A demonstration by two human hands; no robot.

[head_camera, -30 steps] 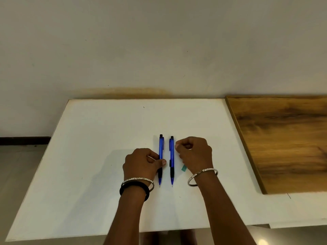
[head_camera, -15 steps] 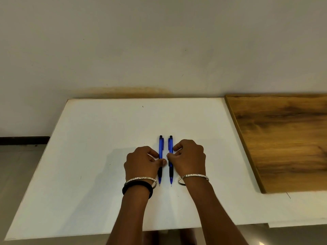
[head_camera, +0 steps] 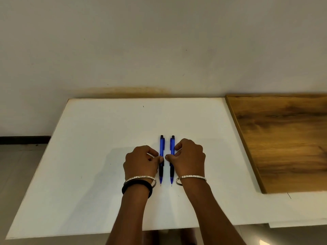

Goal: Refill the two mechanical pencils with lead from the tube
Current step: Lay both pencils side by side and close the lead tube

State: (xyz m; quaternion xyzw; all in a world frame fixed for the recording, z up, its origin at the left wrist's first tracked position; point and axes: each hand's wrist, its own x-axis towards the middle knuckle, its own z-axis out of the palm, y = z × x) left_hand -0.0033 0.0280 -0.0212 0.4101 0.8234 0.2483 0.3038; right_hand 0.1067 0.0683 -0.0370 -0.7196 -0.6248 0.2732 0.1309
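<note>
2 parallel barrels, tips toward the person: curled left hand (head_camera: 141, 162) pinches left pencil (head_camera: 161, 145), curled right hand (head_camera: 190, 160) pinches right pencil (head_camera: 172, 147); thumbs hide their middles.

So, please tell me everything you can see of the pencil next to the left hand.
The left pencil is a slim mechanical pencil of blue plastic, as it looks, with a black end cap, a black grip and a fine tip. It lies flat on the white table, tip toward the person, parallel to the right pencil without touching it. The left hand pinches its middle.
</note>
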